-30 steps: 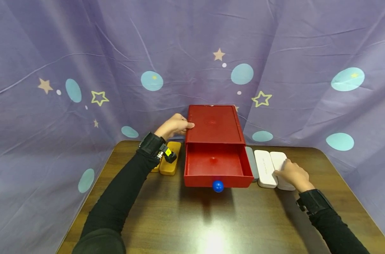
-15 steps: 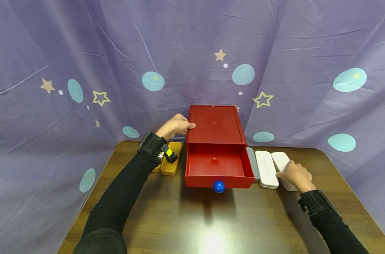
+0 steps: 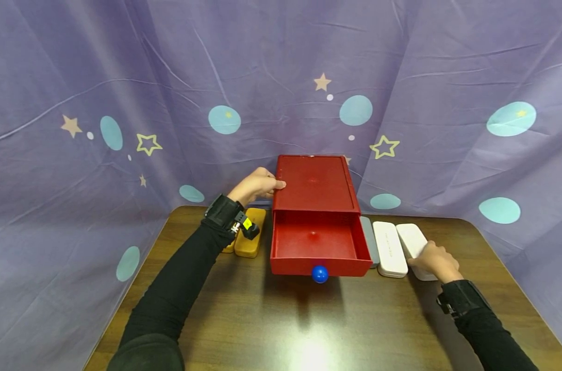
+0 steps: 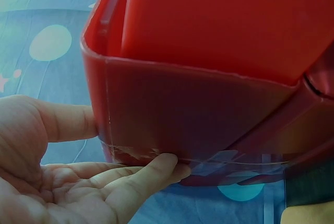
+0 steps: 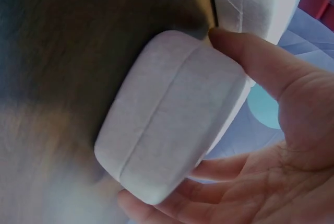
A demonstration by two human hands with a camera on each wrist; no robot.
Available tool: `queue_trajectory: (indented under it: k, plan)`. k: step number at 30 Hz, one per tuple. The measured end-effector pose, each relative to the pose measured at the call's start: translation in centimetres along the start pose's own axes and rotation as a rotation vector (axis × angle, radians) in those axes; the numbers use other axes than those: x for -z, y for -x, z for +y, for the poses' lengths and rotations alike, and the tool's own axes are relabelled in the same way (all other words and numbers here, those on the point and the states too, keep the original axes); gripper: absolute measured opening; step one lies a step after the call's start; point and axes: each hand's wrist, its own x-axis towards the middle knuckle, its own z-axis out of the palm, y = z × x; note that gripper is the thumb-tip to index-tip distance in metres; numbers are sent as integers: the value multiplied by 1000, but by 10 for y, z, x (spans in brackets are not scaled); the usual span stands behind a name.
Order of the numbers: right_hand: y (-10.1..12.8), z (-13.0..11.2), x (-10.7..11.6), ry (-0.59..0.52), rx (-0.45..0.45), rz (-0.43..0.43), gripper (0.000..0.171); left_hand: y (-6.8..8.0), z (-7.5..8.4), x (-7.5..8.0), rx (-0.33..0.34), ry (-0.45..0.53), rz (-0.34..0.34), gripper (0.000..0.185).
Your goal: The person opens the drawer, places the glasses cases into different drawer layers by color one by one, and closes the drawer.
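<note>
A red drawer box (image 3: pixel 314 183) stands at the back of the table, its drawer (image 3: pixel 313 246) pulled out towards me and a blue round knob (image 3: pixel 320 274) on its front. My left hand (image 3: pixel 258 184) grips the box's left edge near the back, the thumb on top and the fingers down the side. At the right my right hand (image 3: pixel 435 259) holds a white oblong case (image 5: pixel 172 114) by its near end, thumb on one side and fingers on the other. The case lies flat and slightly angled. A second white case (image 3: pixel 390 249) lies just left of it.
A grey case (image 3: pixel 369 242) lies between the red box and the white cases. Left of the box are two yellow cases (image 3: pixel 250 234), partly behind my left wrist. A purple patterned curtain (image 3: pixel 281 77) hangs behind the wooden table (image 3: pixel 244 319).
My right hand has shifted slightly right with the near end of the white case, widening the gap to the second white case. My left hand keeps its hold on the red box.
</note>
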Motion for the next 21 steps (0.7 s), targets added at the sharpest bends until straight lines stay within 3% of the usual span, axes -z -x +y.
queue_trajectory:
  k: [9,21]
  plan:
    - [-11,-1,-4,-7,-18,31,98,1,0,0,-9,4,-3,17]
    - [-18,-3,5,18,2,-16,87,-2,-2,0,-8,-1,2,18]
